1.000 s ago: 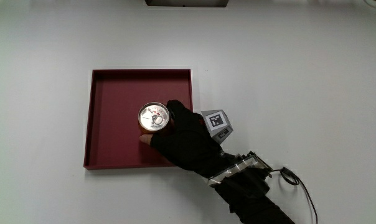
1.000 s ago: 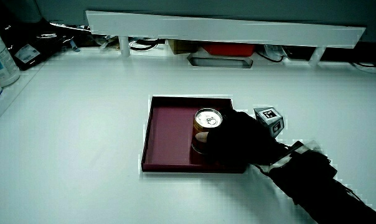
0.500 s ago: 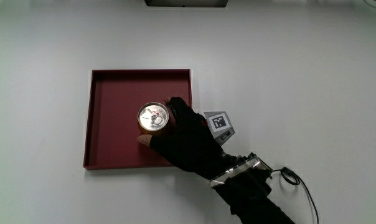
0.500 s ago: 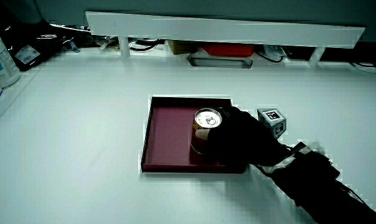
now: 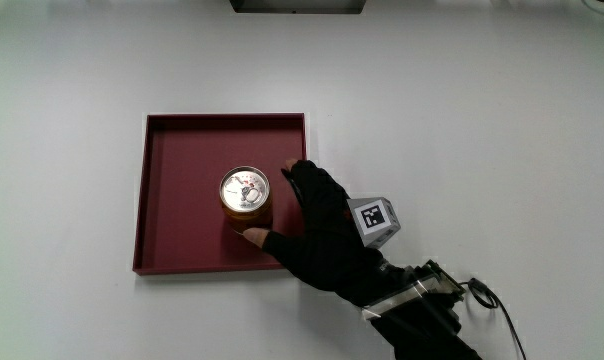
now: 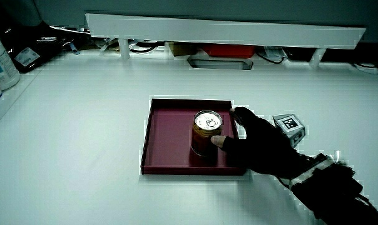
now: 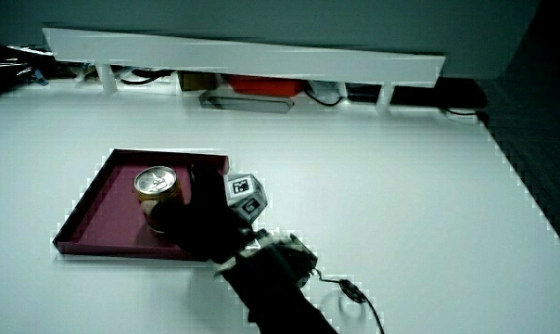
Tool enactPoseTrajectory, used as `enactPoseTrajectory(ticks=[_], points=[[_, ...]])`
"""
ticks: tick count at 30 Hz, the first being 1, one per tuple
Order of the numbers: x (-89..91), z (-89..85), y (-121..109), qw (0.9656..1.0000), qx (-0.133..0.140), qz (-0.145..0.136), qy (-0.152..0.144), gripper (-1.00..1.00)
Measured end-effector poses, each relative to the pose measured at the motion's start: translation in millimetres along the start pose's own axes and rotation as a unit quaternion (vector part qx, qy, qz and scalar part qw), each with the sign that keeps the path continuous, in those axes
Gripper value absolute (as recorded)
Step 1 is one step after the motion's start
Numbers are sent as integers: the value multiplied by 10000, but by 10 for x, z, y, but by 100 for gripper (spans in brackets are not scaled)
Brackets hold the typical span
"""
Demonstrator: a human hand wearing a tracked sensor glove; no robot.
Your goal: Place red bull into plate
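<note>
The red bull can (image 5: 245,190) stands upright near the middle of the dark red square plate (image 5: 177,225); both side views show the can (image 6: 207,130) (image 7: 157,193) on the plate (image 6: 164,137) (image 7: 95,218). The hand (image 5: 282,208) lies beside the can, over the plate's rim, with its fingers spread. The thumb rests low by the can's side nearer the person; the other fingers stand apart from the can. Nothing is held. Both side views show the hand (image 6: 228,127) (image 7: 201,218) beside the can.
A low white partition (image 6: 226,28) runs along the table's edge farthest from the person, with a red object (image 6: 229,50) and cables under it. A pale bottle (image 6: 0,59) stands at the table's edge. A thin cable (image 5: 497,305) trails from the forearm.
The fingers have let go of the can and spread. The hand and forearm have drawn a little away from the can, which stays upright on the plate.
</note>
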Motion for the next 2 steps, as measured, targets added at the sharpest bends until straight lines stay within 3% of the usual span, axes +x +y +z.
enactPoseTrajectory(ticks=[2], points=[[36, 12, -22, 9998, -92, -98, -156, -100]])
